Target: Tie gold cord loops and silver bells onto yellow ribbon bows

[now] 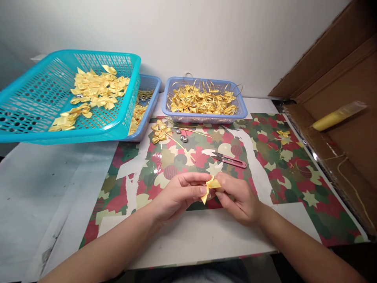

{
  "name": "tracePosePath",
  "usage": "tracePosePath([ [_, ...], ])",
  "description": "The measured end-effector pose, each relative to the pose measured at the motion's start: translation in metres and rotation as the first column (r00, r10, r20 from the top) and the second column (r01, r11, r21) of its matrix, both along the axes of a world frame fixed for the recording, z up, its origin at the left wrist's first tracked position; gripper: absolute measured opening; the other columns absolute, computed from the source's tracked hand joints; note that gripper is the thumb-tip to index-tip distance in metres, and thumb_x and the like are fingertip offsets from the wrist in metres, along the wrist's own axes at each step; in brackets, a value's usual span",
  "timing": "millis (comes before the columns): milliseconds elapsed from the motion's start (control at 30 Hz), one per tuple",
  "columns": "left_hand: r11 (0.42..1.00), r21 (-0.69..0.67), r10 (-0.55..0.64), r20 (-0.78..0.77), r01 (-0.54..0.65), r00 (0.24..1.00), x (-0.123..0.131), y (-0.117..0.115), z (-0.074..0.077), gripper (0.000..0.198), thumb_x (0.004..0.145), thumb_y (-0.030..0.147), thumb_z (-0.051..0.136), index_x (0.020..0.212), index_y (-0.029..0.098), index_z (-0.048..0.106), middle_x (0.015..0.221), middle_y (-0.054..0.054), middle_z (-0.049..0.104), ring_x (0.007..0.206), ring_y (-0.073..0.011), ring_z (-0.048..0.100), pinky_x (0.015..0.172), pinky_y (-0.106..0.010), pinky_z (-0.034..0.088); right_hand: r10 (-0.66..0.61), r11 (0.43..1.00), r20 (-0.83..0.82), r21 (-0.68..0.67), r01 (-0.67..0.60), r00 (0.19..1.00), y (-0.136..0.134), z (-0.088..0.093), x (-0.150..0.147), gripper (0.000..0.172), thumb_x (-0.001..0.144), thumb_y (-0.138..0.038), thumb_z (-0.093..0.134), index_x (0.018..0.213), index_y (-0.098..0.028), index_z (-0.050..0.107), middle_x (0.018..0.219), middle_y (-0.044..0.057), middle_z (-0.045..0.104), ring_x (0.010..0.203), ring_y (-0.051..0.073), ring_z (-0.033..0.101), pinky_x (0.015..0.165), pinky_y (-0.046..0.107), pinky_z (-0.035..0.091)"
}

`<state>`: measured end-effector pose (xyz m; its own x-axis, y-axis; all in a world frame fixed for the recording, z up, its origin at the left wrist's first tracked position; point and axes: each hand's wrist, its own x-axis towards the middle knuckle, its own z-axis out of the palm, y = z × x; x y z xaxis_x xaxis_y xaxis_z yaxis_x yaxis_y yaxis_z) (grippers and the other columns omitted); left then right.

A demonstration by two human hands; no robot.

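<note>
Both hands meet low in the middle of the head view, over the patterned paper (294, 184). My left hand (176, 194) pinches a small yellow ribbon bow (210, 186) with thumb and fingers. My right hand (238, 198) grips the same bow from the right side, fingers curled. Just beyond the hands lie pink thread snips (231, 160). Two loose yellow bows (160, 133) with thin gold cord and small silver bells (183, 137) lie further back.
A large teal basket (35, 106) of yellow bows sits tilted at the back left, resting on a blue basket (149, 104). Another blue basket (206, 116) holds bows with gold loops. A cardboard box (338, 94) with a yellow tube (338, 116) stands at the right.
</note>
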<state>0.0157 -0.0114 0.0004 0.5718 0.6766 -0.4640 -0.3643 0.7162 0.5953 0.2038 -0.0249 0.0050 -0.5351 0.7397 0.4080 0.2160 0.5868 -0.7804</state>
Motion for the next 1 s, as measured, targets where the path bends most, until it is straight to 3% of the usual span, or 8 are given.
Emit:
tracePosePath([
  [567, 1.0, -0.019, -0.014, -0.018, 0.014, 1.0, 0.0003, -0.0015, -0.0018, 0.029, 0.057, 0.019, 0.088, 0.085, 0.018, 0.078, 0.074, -0.002, 0.072, 0.07, -0.0122, 0.064, 0.07, -0.024, 0.047, 0.01, 1.0, 0.011, -0.01, -0.01, 1.0, -0.0018, -0.0024, -0.0014, 0.02, 0.09, -0.006, 0.036, 0.082, -0.019, 0.049, 0.068, 0.0, 0.046, 0.064, 0.014, 0.041, 0.061, 0.026, 0.039],
  [1000, 1.0, -0.014, -0.02, 0.075, 0.022, 0.997, -0.0017, 0.0006, 0.0015, 0.023, 0.061, 0.016, 0.085, 0.083, 0.021, 0.079, 0.072, 0.0, 0.071, 0.065, -0.0081, 0.059, 0.065, -0.02, 0.043, 0.047, 0.998, -0.039, -0.03, -0.048, 0.998, 0.0005, -0.0062, 0.0018, 0.02, 0.094, -0.008, 0.039, 0.086, -0.02, 0.053, 0.074, 0.002, 0.056, 0.07, 0.015, 0.048, 0.067, 0.028, 0.043],
])
